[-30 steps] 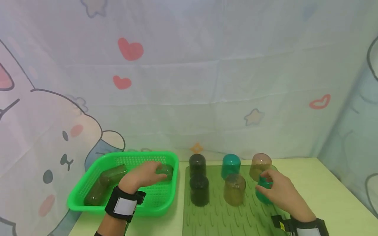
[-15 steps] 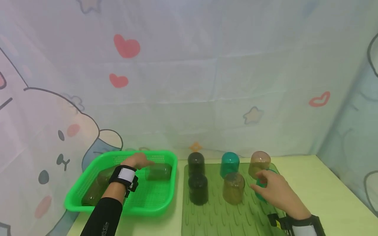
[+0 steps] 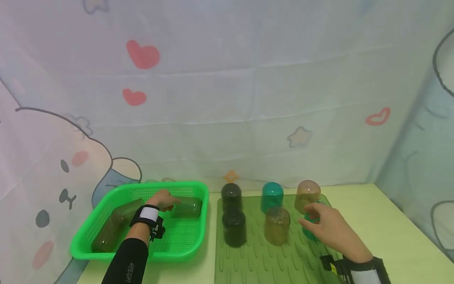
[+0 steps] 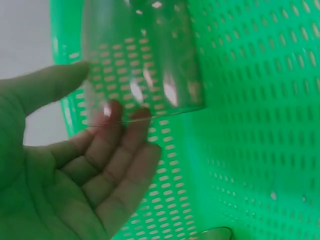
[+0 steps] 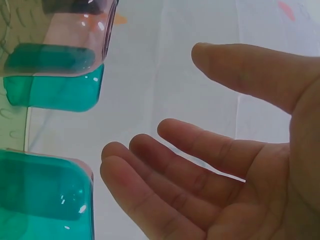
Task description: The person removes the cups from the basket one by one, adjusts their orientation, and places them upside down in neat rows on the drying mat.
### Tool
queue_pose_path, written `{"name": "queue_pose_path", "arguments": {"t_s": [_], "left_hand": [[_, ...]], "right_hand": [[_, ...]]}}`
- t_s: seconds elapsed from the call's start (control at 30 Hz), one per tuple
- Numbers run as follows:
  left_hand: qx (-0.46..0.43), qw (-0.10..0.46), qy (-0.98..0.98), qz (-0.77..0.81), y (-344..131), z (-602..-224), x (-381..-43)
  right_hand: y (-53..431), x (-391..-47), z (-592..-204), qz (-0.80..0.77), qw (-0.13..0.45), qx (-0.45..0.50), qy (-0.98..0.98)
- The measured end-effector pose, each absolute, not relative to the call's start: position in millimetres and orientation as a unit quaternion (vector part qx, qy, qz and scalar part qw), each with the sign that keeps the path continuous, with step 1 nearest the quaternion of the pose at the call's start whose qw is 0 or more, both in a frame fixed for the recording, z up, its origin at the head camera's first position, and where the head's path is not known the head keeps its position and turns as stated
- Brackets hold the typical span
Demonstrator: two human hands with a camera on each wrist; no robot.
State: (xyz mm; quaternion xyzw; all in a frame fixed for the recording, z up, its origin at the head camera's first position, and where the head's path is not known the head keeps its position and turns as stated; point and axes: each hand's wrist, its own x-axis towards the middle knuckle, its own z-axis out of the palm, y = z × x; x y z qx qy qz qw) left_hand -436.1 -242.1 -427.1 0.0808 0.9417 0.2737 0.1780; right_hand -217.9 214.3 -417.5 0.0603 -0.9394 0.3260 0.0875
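In the head view my left hand (image 3: pixel 164 200) reaches into the green basket (image 3: pixel 205 232), at the left end of a clear drinking glass (image 3: pixel 186 207) lying on its side. The left wrist view shows the thumb beside the glass (image 4: pixel 145 60) and loosely bent fingertips at its rim, some seen through it. My right hand (image 3: pixel 330 227) hovers over a teal glass (image 3: pixel 309 230) on the green mat (image 3: pixel 244 264), partly hiding it. Its fingers are relaxed and apart, with nothing between them, and in the right wrist view the teal glass (image 5: pixel 45 200) stands off the fingertips.
Upside-down glasses stand in two rows on the mat: two dark ones (image 3: pixel 234 228), another teal one (image 3: pixel 272 197), an amber one (image 3: pixel 277 227) and a pinkish one (image 3: pixel 307 196). More glasses (image 3: pixel 106 236) lie in the basket's left side. A printed curtain (image 3: pixel 213 98) hangs behind.
My left hand has lowered into the basket toward the lying glass, which stays in place. The right hand has come up slightly off the teal glass, its fingers parted.
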Motion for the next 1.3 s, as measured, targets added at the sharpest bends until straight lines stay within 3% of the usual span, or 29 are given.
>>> {"name": "queue_pose_path", "arguments": {"t_s": [0.17, 0.47, 0.7, 0.97, 1.3], "left_hand": [[0.124, 0.118, 0.943, 0.285, -239.1, -418.6, -419.5], [0.133, 0.077, 0.915, 0.372, -231.1, -419.9, -415.4], [0.160, 0.046, 0.885, 0.434, -233.6, -400.6, -404.4], [0.174, 0.011, 0.860, 0.479, -219.8, -372.6, -356.8], [0.180, -0.015, 0.802, 0.569, -171.4, -370.3, -303.1]], "right_hand": [[213.6, -219.4, -417.1, 0.319, 0.087, 0.057, -0.942], [213.6, -220.9, -421.0, 0.317, 0.085, 0.057, -0.943], [212.9, -221.3, -423.2, 0.309, 0.090, 0.063, -0.945], [210.0, -223.8, -422.8, 0.318, 0.091, 0.069, -0.941], [209.4, -222.9, -421.1, 0.342, 0.100, 0.077, -0.931]]}}
